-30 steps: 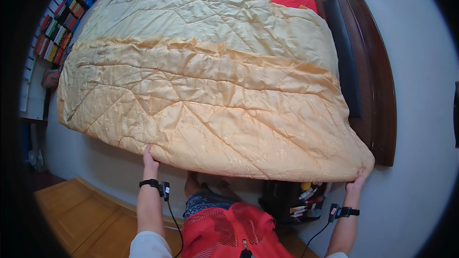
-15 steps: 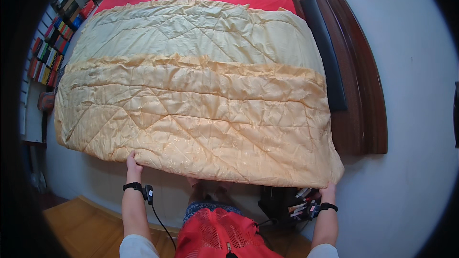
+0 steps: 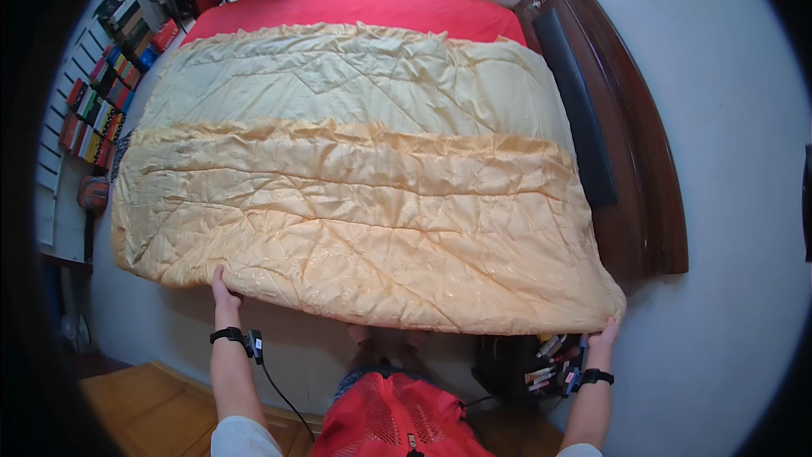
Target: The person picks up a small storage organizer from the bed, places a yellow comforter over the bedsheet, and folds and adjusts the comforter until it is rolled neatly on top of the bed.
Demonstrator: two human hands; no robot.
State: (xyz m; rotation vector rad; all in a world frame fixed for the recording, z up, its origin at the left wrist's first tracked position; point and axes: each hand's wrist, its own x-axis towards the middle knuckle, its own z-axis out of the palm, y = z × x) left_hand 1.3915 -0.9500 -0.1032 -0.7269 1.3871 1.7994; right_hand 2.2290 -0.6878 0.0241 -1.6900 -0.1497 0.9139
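A large quilted comforter (image 3: 355,211) lies across the bed, its near part folded back over a paler cream underside. My left hand (image 3: 224,292) grips the near folded edge left of the middle, the thumb on top and the other fingers hidden beneath. At the right near corner, my right hand (image 3: 606,334) holds the comforter, with most of its fingers out of sight under the fabric. The near edge stretches between both hands, off the bed's front side. Creases run through the golden top layer.
Red bedsheet (image 3: 355,7) shows at the far side. A dark wooden headboard (image 3: 639,161) stands on the right against a pale wall. Bookshelves with several books (image 3: 93,123) line the left. Near my right hand sits a dark holder of small tubes (image 3: 541,372). A wooden surface (image 3: 161,406) lies lower left.
My hands have moved slightly apart, the left one leftward and the right one rightward, with the comforter's edge still held. The view has shifted, showing more of the bed's far side.
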